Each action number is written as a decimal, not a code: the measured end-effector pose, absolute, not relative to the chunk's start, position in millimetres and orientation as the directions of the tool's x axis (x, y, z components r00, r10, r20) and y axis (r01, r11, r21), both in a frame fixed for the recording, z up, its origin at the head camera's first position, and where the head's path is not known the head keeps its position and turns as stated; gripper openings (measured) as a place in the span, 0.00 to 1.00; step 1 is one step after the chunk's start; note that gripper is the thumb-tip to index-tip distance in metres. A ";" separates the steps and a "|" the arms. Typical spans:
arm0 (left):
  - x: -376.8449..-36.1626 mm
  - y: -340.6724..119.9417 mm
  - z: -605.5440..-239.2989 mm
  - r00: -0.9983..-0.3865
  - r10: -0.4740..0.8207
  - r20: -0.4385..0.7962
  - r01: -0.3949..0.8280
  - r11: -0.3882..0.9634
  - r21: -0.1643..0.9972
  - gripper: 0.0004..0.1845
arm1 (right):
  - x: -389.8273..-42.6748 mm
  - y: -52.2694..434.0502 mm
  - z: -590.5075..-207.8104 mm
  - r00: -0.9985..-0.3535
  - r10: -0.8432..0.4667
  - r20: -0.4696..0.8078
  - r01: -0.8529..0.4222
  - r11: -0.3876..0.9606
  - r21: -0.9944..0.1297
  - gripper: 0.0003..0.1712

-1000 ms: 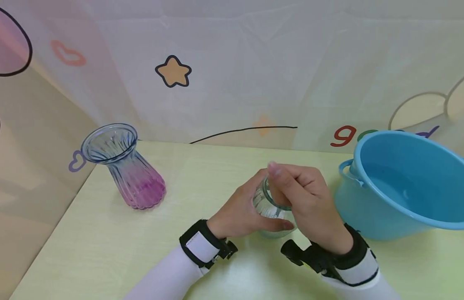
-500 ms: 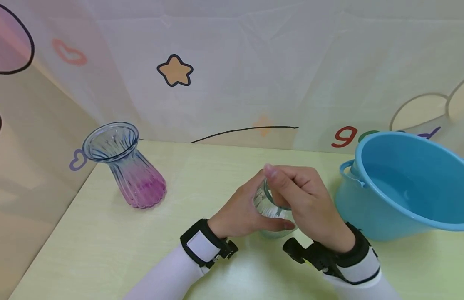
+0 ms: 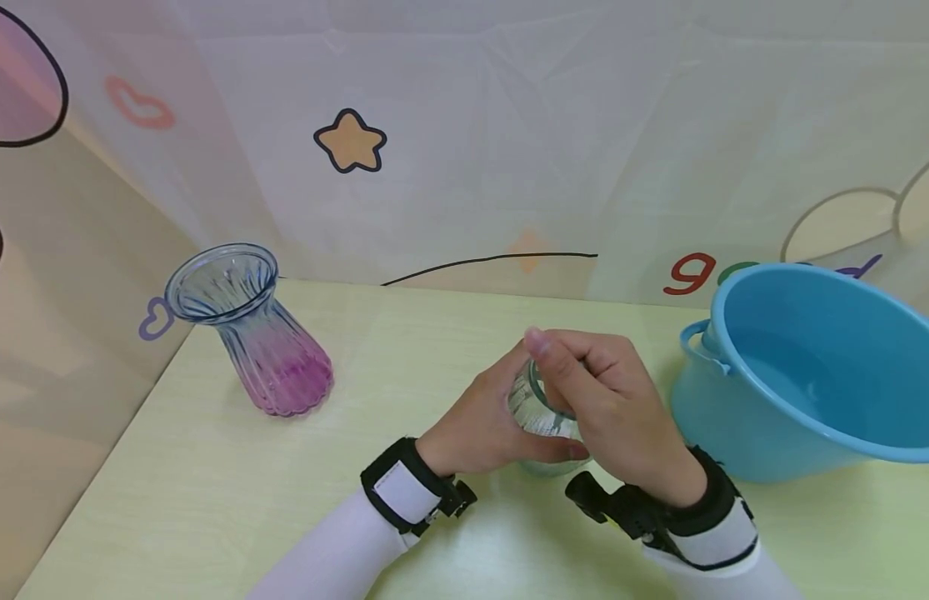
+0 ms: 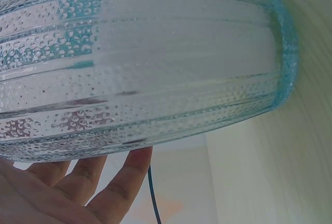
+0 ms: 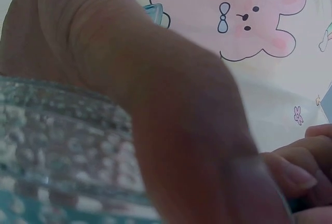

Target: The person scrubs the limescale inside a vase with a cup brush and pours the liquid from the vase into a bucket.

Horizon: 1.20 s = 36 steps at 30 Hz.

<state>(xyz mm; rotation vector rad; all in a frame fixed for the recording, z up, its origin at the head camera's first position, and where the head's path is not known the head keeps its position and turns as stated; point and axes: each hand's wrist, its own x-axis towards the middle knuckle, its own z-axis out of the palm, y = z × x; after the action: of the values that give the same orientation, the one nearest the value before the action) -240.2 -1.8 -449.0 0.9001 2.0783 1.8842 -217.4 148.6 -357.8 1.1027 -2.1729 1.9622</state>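
A clear, bumpy-textured glass jar stands near the middle of the table. My left hand grips its side, thumb across the front and fingers around the far side. In the left wrist view the jar fills the top, with left fingers behind it. My right hand is over the jar's mouth, its fingers bent down into the opening. A right thumb lies across the right wrist view, above the jar's bumpy glass. Whether the right fingers hold anything is hidden.
To the left stands a ribbed glass vase, blue at its flared rim and pink at its base. A large light-blue bucket is close by my right hand. Behind the pale table hangs a printed backdrop.
Hardly anything differs. My right hand shifts very slightly at the jar's mouth, while my left hand keeps its grip. The vase and bucket stay in place.
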 end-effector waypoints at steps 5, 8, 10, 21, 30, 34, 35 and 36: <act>-240.9 -2.3 -449.3 -0.798 0.545 0.258 0.305 -0.004 0.952 0.42 | -218.5 147.3 -357.1 -0.748 -0.478 0.461 -0.506 -0.040 -0.862 0.24; -241.4 -3.3 -450.3 -0.804 0.535 0.261 0.313 0.007 0.950 0.42 | -219.8 146.9 -356.2 -0.735 -0.473 0.486 -0.510 -0.085 -0.856 0.20; -241.4 -4.3 -451.0 -0.810 0.526 0.258 0.317 0.023 0.948 0.42 | -220.4 147.0 -355.1 -0.723 -0.473 0.503 -0.503 -0.137 -0.853 0.15; -241.5 -4.9 -451.1 -0.814 0.522 0.255 0.321 0.038 0.946 0.46 | -221.4 152.0 -352.4 -0.667 -0.420 0.616 -0.528 -0.316 -0.788 0.13; -239.2 -3.6 -450.2 -0.833 0.503 0.228 0.325 0.112 0.939 0.52 | -230.8 163.1 -351.0 -0.606 -0.242 0.758 -0.516 -0.605 -0.606 0.15; -240.0 -3.8 -451.6 -0.829 0.512 0.223 0.316 0.102 0.943 0.52 | -230.1 160.8 -352.5 -0.608 -0.287 0.741 -0.549 -0.522 -0.653 0.16; -240.3 -4.0 -452.0 -0.828 0.515 0.222 0.314 0.097 0.945 0.52 | -229.3 159.5 -352.4 -0.612 -0.303 0.730 -0.556 -0.492 -0.670 0.16; -240.5 -4.2 -452.2 -0.828 0.516 0.222 0.312 0.095 0.945 0.52 | -228.6 158.3 -352.3 -0.618 -0.319 0.718 -0.562 -0.460 -0.688 0.16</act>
<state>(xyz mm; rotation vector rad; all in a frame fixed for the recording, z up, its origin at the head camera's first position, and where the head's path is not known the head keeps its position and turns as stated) -240.5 -4.2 -452.2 0.8407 2.1949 1.8241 -228.6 158.3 -352.3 1.2813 -1.5327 2.2067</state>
